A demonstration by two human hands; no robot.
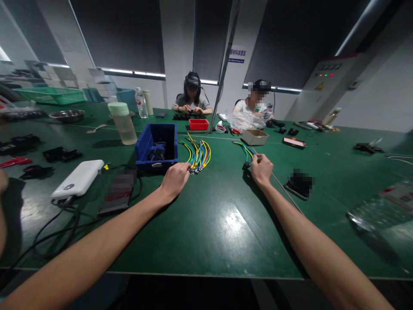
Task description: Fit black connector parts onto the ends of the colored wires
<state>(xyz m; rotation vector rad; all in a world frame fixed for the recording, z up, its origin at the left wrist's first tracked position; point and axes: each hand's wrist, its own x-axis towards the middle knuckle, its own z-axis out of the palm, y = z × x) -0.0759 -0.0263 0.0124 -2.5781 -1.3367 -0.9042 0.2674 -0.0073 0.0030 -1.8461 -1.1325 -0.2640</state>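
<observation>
My left hand (176,178) rests on the green table with its fingers closed at the lug ends of a bundle of coloured wires (204,153). The wires are yellow, green, blue and red, with metal ring lugs towards me. My right hand (262,168) is closed too, its fingertips hidden from view. Right beside its fingers lies a black connector (246,165) with green, blue and yellow wires (247,149) running away from me. A thin grey cable (287,193) passes under this hand. Left of the wire bundle stands a blue bin (139,153) holding small black parts.
A white power bank (79,178) and a dark phone (118,193) with cables lie left. A pale bottle (122,125), red tray (198,125) and small carton (254,137) stand farther back. Two people sit opposite. On the right are a black object (300,184) and a clear plastic bottle (383,206).
</observation>
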